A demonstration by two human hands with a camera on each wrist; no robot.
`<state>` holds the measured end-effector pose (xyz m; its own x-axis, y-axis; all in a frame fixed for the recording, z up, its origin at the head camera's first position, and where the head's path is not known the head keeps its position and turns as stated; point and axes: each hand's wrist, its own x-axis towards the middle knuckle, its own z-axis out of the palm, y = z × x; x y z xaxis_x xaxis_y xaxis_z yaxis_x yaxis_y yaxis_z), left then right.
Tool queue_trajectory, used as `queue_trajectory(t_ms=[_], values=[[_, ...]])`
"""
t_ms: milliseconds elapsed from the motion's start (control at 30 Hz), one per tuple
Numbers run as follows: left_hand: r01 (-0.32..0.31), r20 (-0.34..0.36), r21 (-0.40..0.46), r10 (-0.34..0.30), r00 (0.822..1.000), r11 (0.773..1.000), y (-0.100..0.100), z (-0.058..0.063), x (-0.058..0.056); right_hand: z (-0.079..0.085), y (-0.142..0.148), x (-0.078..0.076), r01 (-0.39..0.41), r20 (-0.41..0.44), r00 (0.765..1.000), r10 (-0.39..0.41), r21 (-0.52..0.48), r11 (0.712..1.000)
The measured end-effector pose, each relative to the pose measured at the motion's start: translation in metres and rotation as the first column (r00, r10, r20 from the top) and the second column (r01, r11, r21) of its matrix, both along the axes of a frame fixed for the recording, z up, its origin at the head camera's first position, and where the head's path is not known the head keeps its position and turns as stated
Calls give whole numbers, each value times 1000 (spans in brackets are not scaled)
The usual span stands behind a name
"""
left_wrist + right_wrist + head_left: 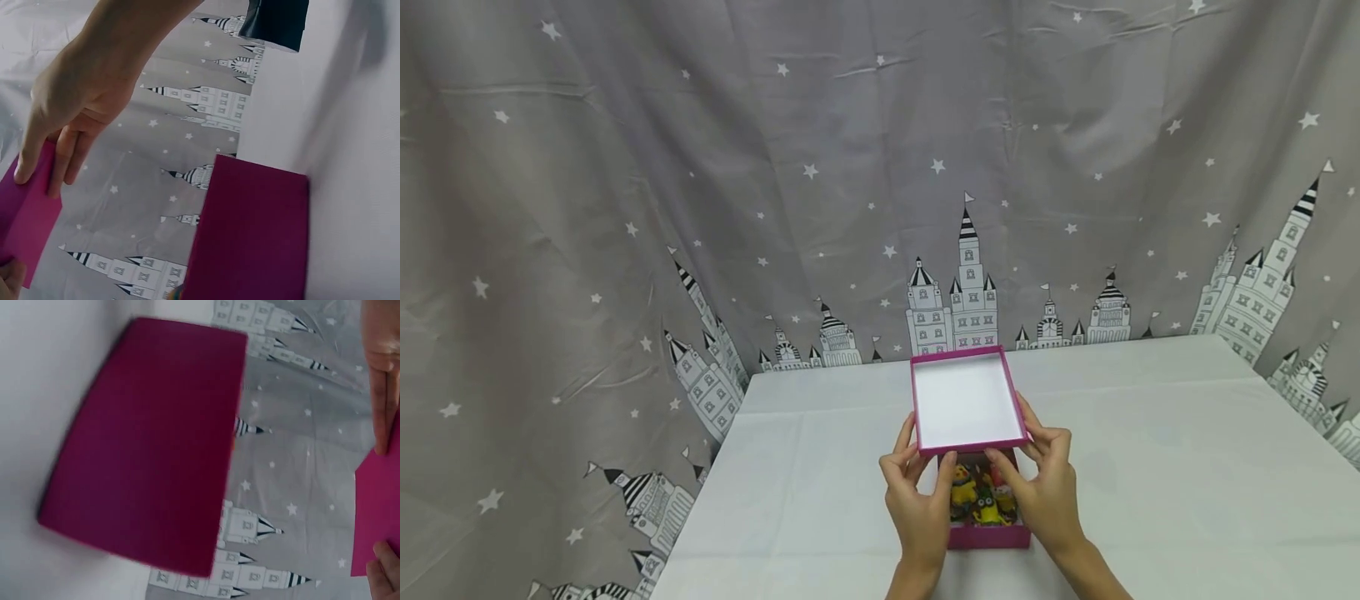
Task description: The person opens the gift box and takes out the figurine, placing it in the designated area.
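Note:
A square magenta lid (966, 400), white on its inner face, is held tilted up above a magenta box (988, 538). My left hand (917, 510) grips the lid's left side, its thumb at the near edge. On the right side, my right hand (1051, 493) grips it the same way. Inside the uncovered box lie small colourful figures: a yellow one (962, 490), a green and yellow one with big eyes (987, 510) and a partly hidden one with pink on top (1001, 483). Both wrist views show the box's outer wall (253, 231) and the lid (378, 506) apart from it.
The box stands on a table with a white cloth (820, 492). Behind and to the left hangs a grey curtain (850, 208) printed with stars and castles. A dark band (275, 25) is around the forearm seen in the left wrist view.

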<state>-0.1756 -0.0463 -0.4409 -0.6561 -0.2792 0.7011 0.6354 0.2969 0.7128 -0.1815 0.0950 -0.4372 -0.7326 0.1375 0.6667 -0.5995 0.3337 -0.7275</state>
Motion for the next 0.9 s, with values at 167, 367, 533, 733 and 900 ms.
queue_trajectory(t_ms=[167, 367, 533, 733, 900], values=[[-56, -31, 26, 57, 998, 998, -6, -8, 3, -7, -10, 1, -35, -48, 998, 34, -17, 999], [-156, -20, 121, 159, 987, 980, -26, -14, 6, -13, -37, -1, -152, -55, 987, 148, -77, 985], [-265, 20, 202, 266, 964, 943, -49, -18, 11, -12, -68, 5, -214, 23, 975, 221, -174, 961], [-436, 143, 175, 416, 898, 883, -77, -29, 19, -29, -104, 12, -225, 121, 958, 259, -239, 945], [-513, 212, 141, 480, 851, 847, -92, -43, 19, -47, -128, 16, -195, 224, 938, 263, -288, 938]])
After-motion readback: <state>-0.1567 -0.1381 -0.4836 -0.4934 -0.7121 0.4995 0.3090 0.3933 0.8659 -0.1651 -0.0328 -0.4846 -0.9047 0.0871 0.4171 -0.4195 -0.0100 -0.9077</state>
